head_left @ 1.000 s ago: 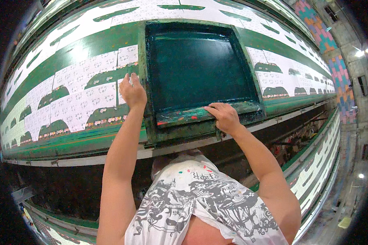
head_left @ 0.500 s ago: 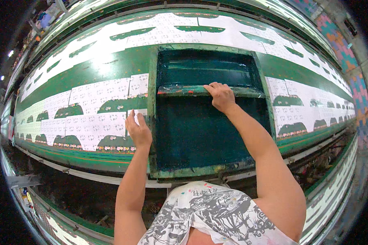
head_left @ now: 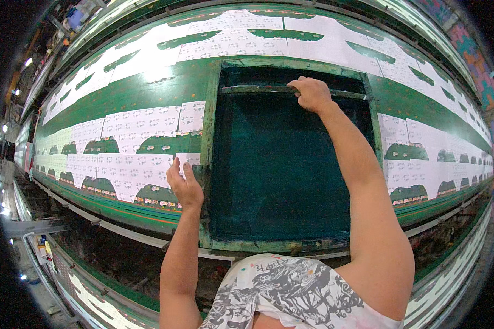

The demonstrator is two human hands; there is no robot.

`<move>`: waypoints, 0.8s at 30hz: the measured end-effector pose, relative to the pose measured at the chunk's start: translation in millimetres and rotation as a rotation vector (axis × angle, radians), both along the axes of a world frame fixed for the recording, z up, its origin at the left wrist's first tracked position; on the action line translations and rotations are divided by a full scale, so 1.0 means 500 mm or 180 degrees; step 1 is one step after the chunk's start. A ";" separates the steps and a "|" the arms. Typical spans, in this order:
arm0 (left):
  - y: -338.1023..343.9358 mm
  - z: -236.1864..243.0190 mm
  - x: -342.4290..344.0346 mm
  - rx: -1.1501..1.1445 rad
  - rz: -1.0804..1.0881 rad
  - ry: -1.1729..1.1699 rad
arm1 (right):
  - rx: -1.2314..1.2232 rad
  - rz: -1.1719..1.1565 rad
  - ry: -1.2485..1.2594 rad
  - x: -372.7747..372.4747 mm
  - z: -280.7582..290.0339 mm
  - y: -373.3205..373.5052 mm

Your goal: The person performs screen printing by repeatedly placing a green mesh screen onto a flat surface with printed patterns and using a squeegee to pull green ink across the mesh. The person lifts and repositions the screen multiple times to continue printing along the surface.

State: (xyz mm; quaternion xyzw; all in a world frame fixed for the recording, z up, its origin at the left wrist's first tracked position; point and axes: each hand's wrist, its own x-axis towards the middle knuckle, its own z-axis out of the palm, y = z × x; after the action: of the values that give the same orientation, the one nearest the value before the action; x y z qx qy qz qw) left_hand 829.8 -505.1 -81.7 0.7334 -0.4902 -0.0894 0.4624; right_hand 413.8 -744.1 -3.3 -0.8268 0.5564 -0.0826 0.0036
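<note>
Green bench: long and glossy, bowed by the lens, with white sheets in rows left and right of the frame and beyond it.
Frame: lies on the bench in front of the person, its rails stained and its dark mesh blue-green.
Squeegee bar: set across the frame near the far rail, spanning most of its width.
Right hand: its grip is closed over the bar, right of the middle.
Left hand: its grip is loose, fingers and thumb apart, holding nothing, just beside the left rail; contact with the sheets cannot be told.
In the way: the right forearm passes over the frame and hides part of its right side and near corner.
Around: a pale rail edges the bench; other sheet-covered benches run behind and at lower left, and coloured blocks show at upper right.
Writing: the white shirt bears a grey drawing and dark characters, too warped to read; the sheets carry tiny printed motifs.
</note>
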 end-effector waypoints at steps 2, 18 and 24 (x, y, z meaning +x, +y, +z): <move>0.002 0.000 0.002 0.0003 0.0028 -0.0065 | -0.0036 0.0048 0.0033 0.002 -0.009 0.004; -0.010 -0.011 0.013 -0.0125 -0.0307 -0.0067 | -0.0284 0.0192 -0.0044 0.021 -0.036 0.296; -0.017 0.007 -0.002 0.0052 -0.0575 0.0143 | -0.0350 0.0135 -0.0027 0.045 -0.045 0.554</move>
State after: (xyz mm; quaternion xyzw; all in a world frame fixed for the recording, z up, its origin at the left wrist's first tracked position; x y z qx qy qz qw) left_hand 828.7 -513.5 -78.1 0.6877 -0.5431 -0.1512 0.4574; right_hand 436.4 -467.0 -25.7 -0.8370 0.5333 -0.1165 -0.0377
